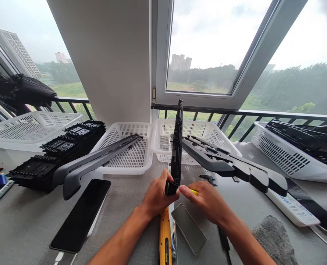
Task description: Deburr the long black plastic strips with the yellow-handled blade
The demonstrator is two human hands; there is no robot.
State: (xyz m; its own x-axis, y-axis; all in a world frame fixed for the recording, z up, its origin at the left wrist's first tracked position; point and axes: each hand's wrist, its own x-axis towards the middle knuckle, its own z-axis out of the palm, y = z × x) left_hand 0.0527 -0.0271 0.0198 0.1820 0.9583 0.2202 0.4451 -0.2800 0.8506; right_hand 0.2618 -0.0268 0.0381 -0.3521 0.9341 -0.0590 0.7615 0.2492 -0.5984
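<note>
My left hand (155, 197) is closed around the lower end of a long black plastic strip (176, 147), which stands nearly upright with its ribbed side showing. My right hand (209, 201) is closed on a small yellow-handled tool (194, 192), its thumb touching the strip's lower end; the working tip is hidden. Below the hands lie a yellow-orange tool (165, 235) and a grey smartphone (189, 229). Similar dark grey strips rest to the left (97, 158) and to the right (229, 158), leaning on the white baskets.
White plastic baskets (149, 162) line the window side; the right basket (284, 162) holds several black parts. Stacked black ribbed parts (61, 147), a large black phone (82, 213) and a marker (0, 193) lie left. A grey cloth (275, 239) and white power strip (292, 206) lie right.
</note>
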